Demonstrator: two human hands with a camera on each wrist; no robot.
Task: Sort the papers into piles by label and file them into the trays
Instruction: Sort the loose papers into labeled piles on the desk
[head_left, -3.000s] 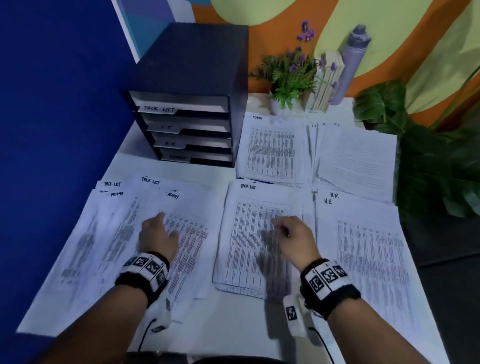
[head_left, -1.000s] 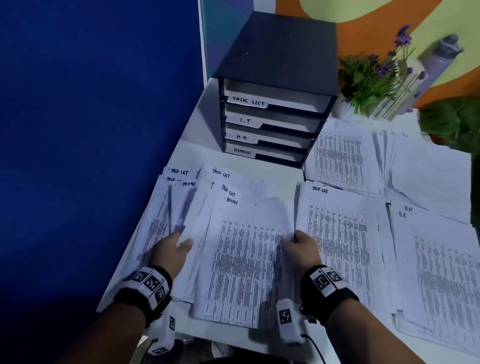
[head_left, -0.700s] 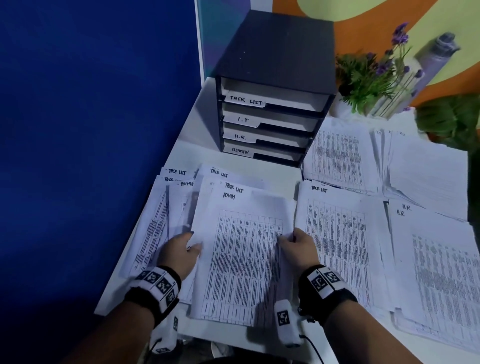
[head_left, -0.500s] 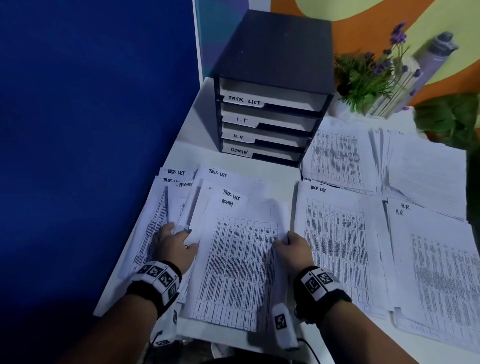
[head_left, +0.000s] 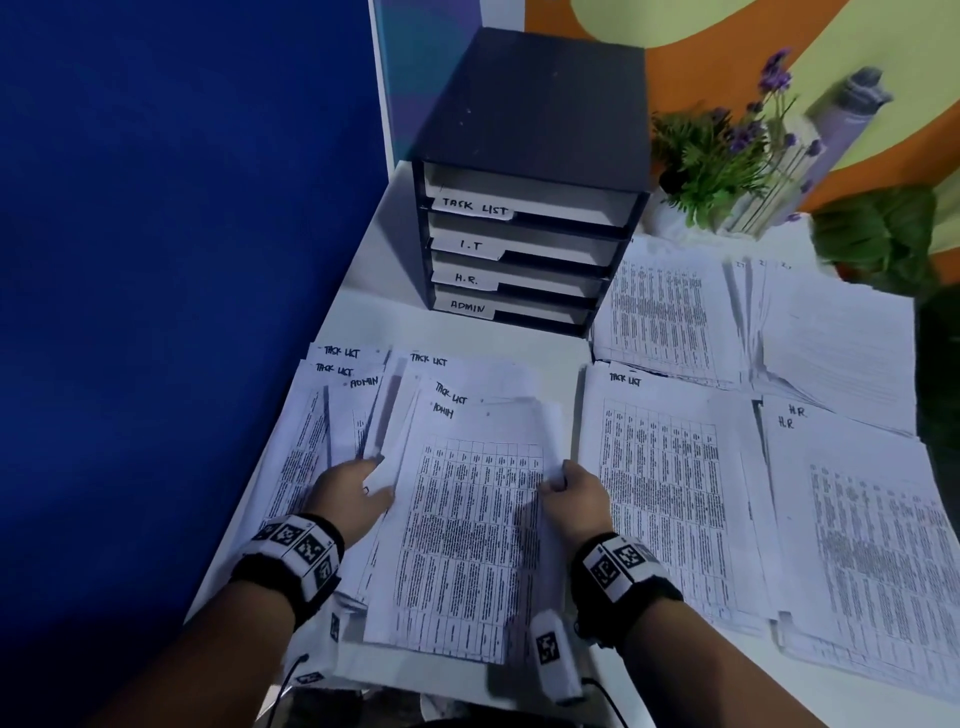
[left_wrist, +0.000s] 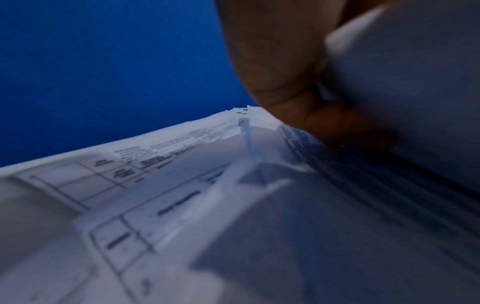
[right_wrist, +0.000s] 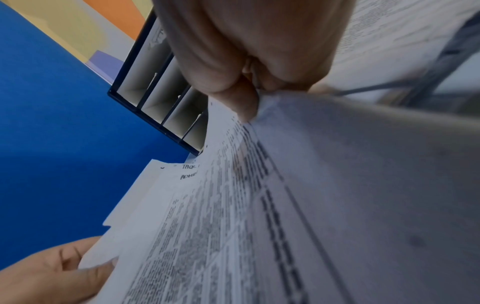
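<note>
Item: unsorted stack (head_left: 457, 525) at lower centre of the frame, my left hand (head_left: 353, 499) gripping its left edge, my right hand (head_left: 576, 493) pinching its right edge, below the labelled trays (head_left: 524, 249) at upper centre.

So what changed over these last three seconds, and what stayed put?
The right hand left the Task List pile, crossed left and now pinches the right edge of the unsorted stack, Admin sheet on top. The left hand shifted from lying flat on the spread sheets to gripping that stack's left edge, gathering it. The sorted piles, the H.R. pile and the tray unit stayed put.
</note>
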